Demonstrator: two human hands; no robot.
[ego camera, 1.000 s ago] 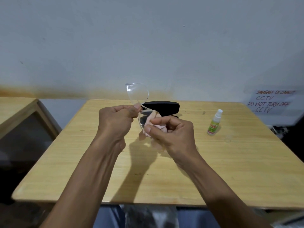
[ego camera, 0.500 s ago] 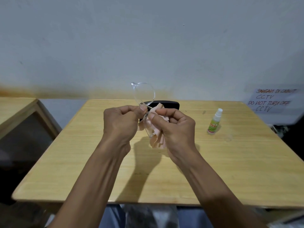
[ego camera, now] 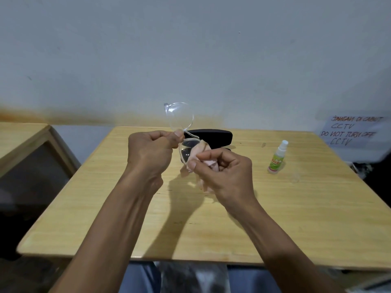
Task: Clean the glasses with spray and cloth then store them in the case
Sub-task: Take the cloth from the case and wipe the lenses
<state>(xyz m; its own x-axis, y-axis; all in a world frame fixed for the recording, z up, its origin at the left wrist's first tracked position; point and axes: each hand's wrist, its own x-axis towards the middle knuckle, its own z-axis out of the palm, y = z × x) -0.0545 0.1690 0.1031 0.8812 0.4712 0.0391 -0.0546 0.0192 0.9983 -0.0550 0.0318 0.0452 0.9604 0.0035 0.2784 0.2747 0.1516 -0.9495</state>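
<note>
Glasses [ego camera: 179,119]: above table [ego camera: 105,208] centre, pinched at bridge by left hand [ego camera: 152,153]. Cloth [ego camera: 198,153]: pressed on lower lens by closed right hand [ego camera: 224,172]. Case [ego camera: 211,137], spray [ego camera: 277,157]: far edge. Advice: light circular strokes, both faces.

One glasses [ego camera: 179,121], cloth [ego camera: 201,153], case [ego camera: 213,137], bottle [ego camera: 277,157].

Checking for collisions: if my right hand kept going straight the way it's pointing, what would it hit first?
Probably the glasses: the right hand already presses the cloth against the lower lens; the left hand sits just beyond. Depth is uncertain.
</note>
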